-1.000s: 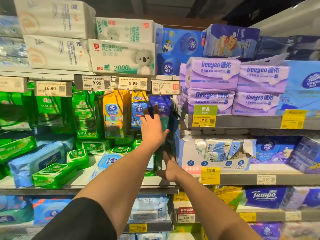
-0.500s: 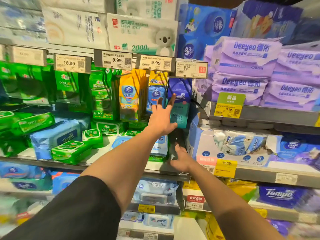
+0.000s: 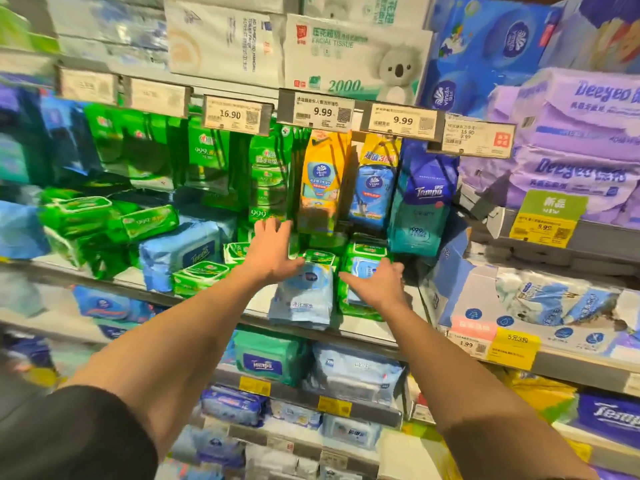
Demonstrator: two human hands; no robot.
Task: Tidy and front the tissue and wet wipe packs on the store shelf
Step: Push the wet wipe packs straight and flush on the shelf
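L hand (image 3: 273,251) has fingers straight and spread, palm facing the shelf, holding nothing; fingertips reach up toward the bottom edge of the hanging green 999 pack (image 3: 268,181), contact unclear w/ motion blur. R hand (image 3: 377,282) is also relaxed and flat, fingers extended, thumb pointing toward the L hand; its fingers lie over the front of the green-edged wipe pack (image 3: 363,261), hiding most of that pack's lower face. Between the two hands, just below L palm, lies the pale blue wipe pack (image 3: 301,299): long axis runs front-to-back, near end pointing out at the person and overhanging the shelf edge (image 3: 363,332), far end tucked under the L thumb. Above the fingers hang the yellow Vinda pack (image 3: 320,181), blue Vinda pack (image 3: 374,188) and dark blue Tempo pack (image 3: 420,202), all upright, long axis vertical, labels facing out. Left of L fingers a blue Tempo wipe pack (image 3: 180,251) lies tilted, beside loose green 999 packs (image 3: 145,223) set at mixed angles. Price tags (image 3: 323,110) sit along the rail above. Far left of frame is badly smeared, labels unreadable there; purple Deeyeo packs (image 3: 568,161) at right are cut off by the frame edge.
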